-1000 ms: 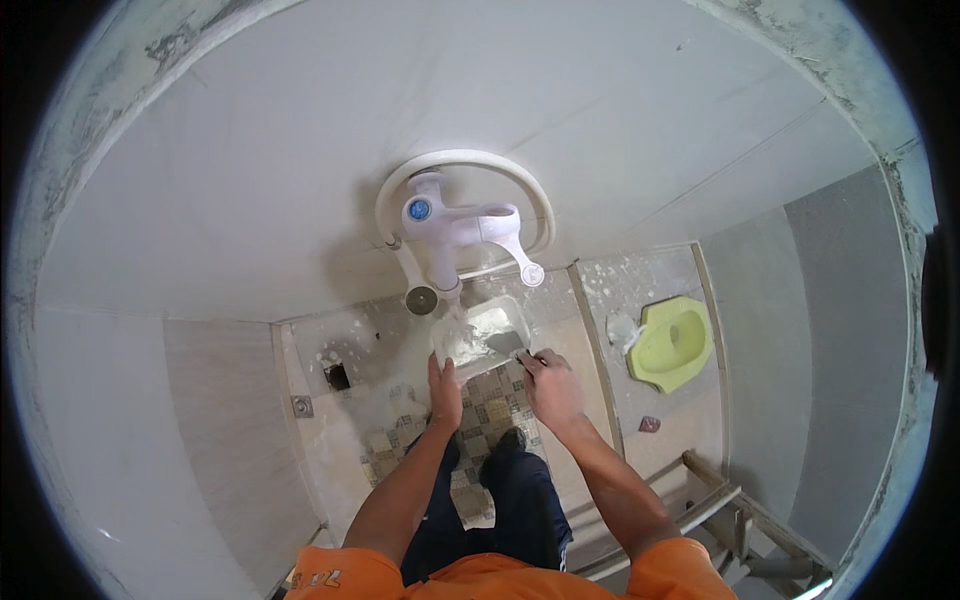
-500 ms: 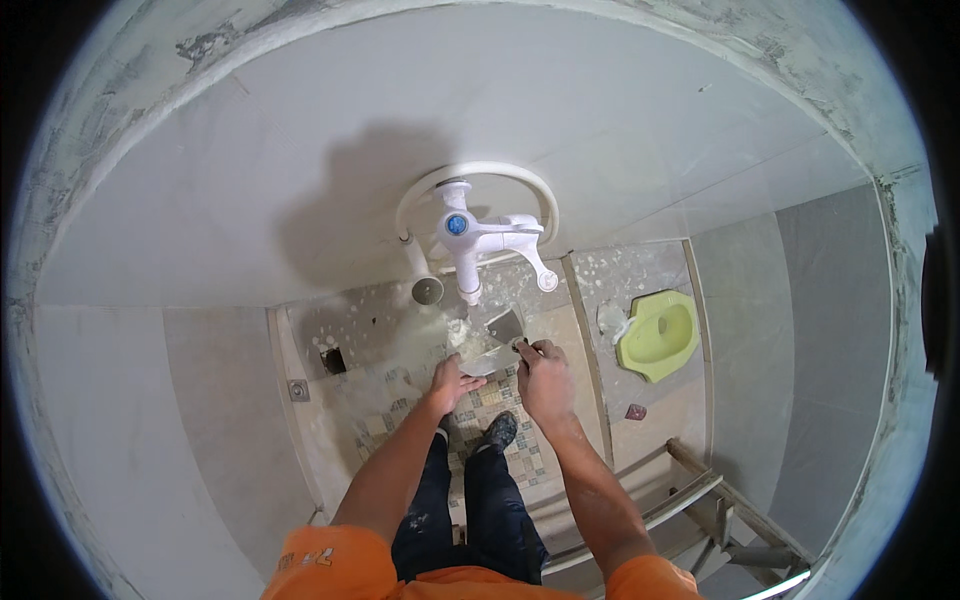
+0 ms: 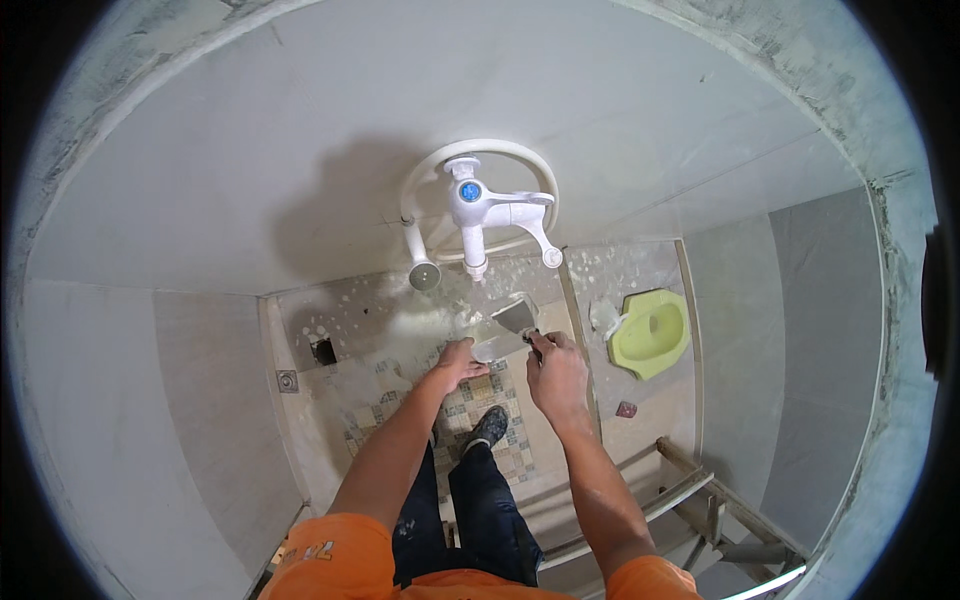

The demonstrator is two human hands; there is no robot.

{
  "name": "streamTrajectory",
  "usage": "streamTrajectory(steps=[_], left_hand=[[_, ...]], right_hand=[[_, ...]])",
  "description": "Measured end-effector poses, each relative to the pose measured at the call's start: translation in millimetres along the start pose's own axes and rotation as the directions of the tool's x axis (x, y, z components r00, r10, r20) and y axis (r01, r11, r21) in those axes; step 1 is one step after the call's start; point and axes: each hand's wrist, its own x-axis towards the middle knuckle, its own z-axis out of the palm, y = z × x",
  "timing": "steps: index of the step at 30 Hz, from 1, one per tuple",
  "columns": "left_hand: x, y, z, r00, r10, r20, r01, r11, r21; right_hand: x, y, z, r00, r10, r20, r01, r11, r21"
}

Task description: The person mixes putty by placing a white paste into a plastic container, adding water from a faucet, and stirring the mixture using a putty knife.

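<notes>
Below the spout of a white plastic tap [image 3: 473, 238], my left hand [image 3: 458, 362] is closed on the near left edge of a pale translucent tray [image 3: 492, 351]. My right hand [image 3: 557, 374] grips a putty knife [image 3: 515, 316] by its handle. The knife's broad grey blade lies over the right part of the tray and points toward the wall. Whether the blade touches the tray's bottom cannot be made out. A faint pale streak hangs under the spout, and whitish matter blurs the tray's left part.
A white hose [image 3: 549, 172] loops behind the tap to a shower head [image 3: 424, 276]. On the right are a yellow-green squat toilet [image 3: 626, 355], a reddish lump [image 3: 627, 409] and a wooden ladder-like frame [image 3: 715, 520]. A dark square floor hole [image 3: 323, 351] lies left. White splashes mark the floor.
The putty knife has shifted slightly right, and more of its blade shows. Both hands have stayed on the tray and knife. The view has tilted a little, so the tap appears higher.
</notes>
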Motion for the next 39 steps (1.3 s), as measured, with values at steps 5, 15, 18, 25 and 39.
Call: streamTrajectory(steps=[5,15,18,25,39], left_hand=[[-3,-11,-4,0.953,0.283,-0.112,-0.282,0.959,0.022],[9,-28,-6,0.725,0.622,-0.298,-0.658,0.752,-0.03],[18,-37,-24,0.748,0.591,-0.301,-0.656,0.727,-0.203],[4,-33,12,0.697,0.696,-0.171,-0.593,0.695,0.406],[-26,1,-11,0.577,0.803,-0.153,-0.654,0.566,0.502]], right_hand=[[-2,7,8,0.995,-0.036,0.098,0.032,0.999,0.037],[5,19,72,0.982,-0.165,0.095,0.167,0.986,-0.018],[7,13,54,0.972,-0.205,0.111,0.202,0.978,0.043],[-8,-2,83,0.991,-0.131,-0.016,0.128,0.986,-0.111],[-4,17,50,0.991,-0.128,0.029,0.131,0.974,-0.182]])
